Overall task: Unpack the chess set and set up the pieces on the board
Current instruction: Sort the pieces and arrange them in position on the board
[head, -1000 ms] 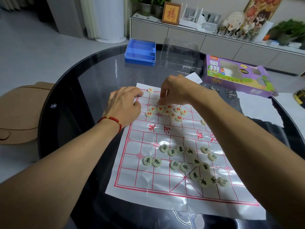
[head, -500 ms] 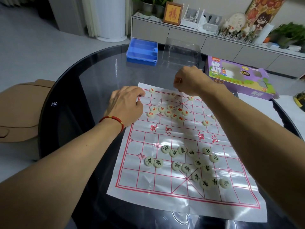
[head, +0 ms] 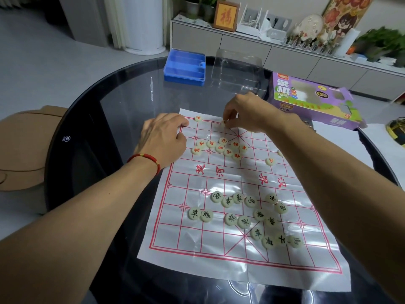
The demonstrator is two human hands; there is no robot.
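Observation:
A white plastic board sheet (head: pixel 219 255) with a red grid lies on the dark glass table. Several red-lettered pieces (head: pixel 220 147) cluster on its far half, and one red piece (head: pixel 198 118) sits at the far left corner. Several black-lettered pieces (head: pixel 244 221) lie scattered on the near half. My left hand (head: pixel 163 137) rests on the sheet's far left edge, fingers curled down on it. My right hand (head: pixel 247 113) pinches a small piece (head: pixel 224 123) on the far row.
A blue plastic tray (head: pixel 185 64) and a clear plastic cover (head: pixel 237 71) stand at the table's far side. The purple chess box (head: pixel 311 102) lies at the far right. A brown seat (head: pixel 26 145) stands left of the round table (head: pixel 87 128).
My right hand went from the red cluster to the far row, then shifted slightly left and down onto a piece there. My left hand stayed on the sheet's edge.

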